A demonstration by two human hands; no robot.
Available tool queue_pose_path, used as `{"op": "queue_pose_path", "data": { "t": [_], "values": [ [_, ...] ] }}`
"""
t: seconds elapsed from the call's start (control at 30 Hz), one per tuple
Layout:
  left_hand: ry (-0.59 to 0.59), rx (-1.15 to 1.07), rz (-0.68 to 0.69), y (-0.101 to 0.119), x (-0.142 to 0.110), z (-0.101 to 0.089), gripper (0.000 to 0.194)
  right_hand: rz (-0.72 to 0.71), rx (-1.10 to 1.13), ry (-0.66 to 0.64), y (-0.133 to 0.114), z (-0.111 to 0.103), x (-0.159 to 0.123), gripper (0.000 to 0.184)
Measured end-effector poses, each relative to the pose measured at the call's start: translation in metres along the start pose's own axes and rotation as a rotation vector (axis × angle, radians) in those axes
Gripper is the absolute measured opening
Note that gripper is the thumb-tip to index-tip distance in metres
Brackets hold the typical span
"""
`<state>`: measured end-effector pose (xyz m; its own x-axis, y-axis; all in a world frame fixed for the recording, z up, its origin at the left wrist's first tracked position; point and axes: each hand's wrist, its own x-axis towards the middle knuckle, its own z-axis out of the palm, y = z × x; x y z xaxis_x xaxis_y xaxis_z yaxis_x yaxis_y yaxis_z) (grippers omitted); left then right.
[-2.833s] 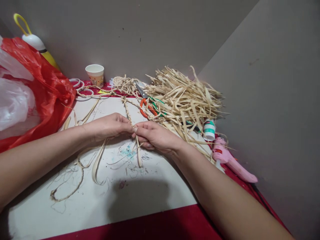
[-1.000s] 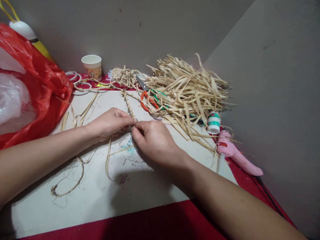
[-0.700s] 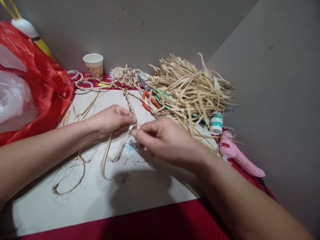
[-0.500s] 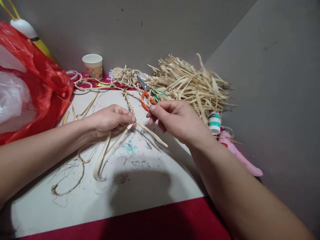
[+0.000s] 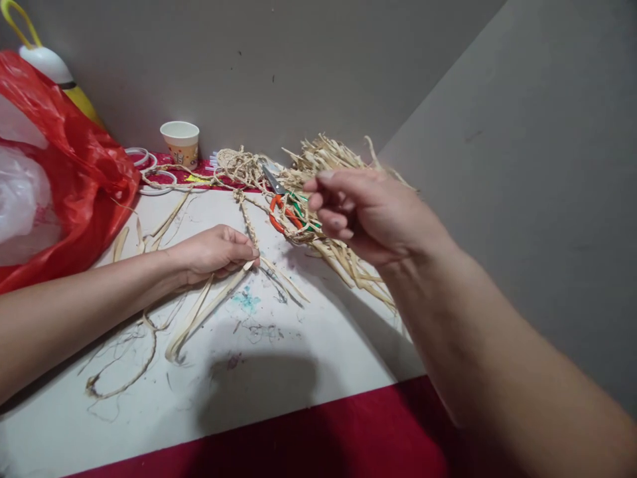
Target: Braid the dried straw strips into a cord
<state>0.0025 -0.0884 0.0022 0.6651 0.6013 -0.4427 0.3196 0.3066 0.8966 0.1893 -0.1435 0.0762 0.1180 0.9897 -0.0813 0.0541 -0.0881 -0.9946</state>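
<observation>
My left hand (image 5: 223,254) pinches a thin straw braid (image 5: 249,222) at its lower end, between thumb and fingers. Loose pale strips (image 5: 213,315) fan out below that pinch, a long one curling toward the table's front. My right hand (image 5: 368,209) is raised in front of the heap of dry straw strips (image 5: 326,156), fingers half bent and apart, and no strip shows in it. Beside its fingertips lie scissors (image 5: 277,214) with orange and green handles, partly covered by braided cord.
A paper cup (image 5: 180,147) stands at the back, near white rings (image 5: 158,182) and a coil of braided cord (image 5: 241,166). A red plastic bag (image 5: 94,172) bulges at left. Straw scraps and a cord loop (image 5: 119,392) lie on the white board (image 5: 149,431).
My right hand has moved up and right, away from the braid, over the straw heap, and its fingers have loosened. My left hand keeps its pinch. The view has shifted slightly.
</observation>
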Motion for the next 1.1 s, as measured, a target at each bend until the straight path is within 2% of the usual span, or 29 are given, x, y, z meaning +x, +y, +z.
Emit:
{"op": "queue_pose_path", "data": {
  "t": [0.1,0.17,0.3,0.4,0.5,0.57,0.63,0.7,0.8,0.87,0.97,1.1],
  "values": [
    [-0.004,0.008,0.014,-0.002,0.002,-0.001,0.019,-0.047,0.121,0.018,-0.027,-0.01,0.014,0.025],
    [-0.007,0.017,0.021,-0.004,0.003,-0.002,0.019,-0.129,0.108,0.045,-0.042,-0.019,0.025,0.029],
    [-0.012,0.03,0.023,-0.004,0.002,-0.002,0.02,-0.3,-0.118,0.134,-0.056,-0.04,0.041,0.03],
    [-0.01,0.035,0.02,-0.004,0.002,-0.002,0.021,-0.359,-0.322,0.174,-0.051,-0.058,0.043,0.026],
    [-0.009,0.044,0.029,-0.004,0.003,-0.002,0.022,-0.318,-0.567,0.262,-0.032,-0.08,0.041,0.019],
    [-0.012,0.05,0.031,-0.005,0.003,-0.003,0.022,-0.197,-0.699,0.359,-0.015,-0.098,0.044,0.012],
    [-0.018,0.055,0.031,-0.005,0.003,-0.003,0.023,-0.138,-0.812,0.48,0.004,-0.12,0.052,0.007],
    [-0.015,0.06,0.026,-0.004,0.003,-0.003,0.024,-0.135,-0.952,0.641,0.019,-0.142,0.062,0.01],
    [-0.004,0.061,0.0,-0.002,0.002,-0.002,0.023,-0.094,-1.017,0.745,0.033,-0.168,0.078,0.019],
    [-0.01,0.049,-0.013,-0.001,0.001,-0.002,0.021,-0.068,-1.027,0.749,0.036,-0.173,0.088,0.022],
    [-0.026,0.038,-0.013,0.0,-0.001,-0.001,0.02,-0.009,-1.038,0.74,0.034,-0.166,0.102,0.023],
    [-0.02,0.05,0.008,-0.001,-0.001,-0.002,0.02,0.078,-0.988,0.735,0.03,-0.154,0.118,0.011]
  ]
}}
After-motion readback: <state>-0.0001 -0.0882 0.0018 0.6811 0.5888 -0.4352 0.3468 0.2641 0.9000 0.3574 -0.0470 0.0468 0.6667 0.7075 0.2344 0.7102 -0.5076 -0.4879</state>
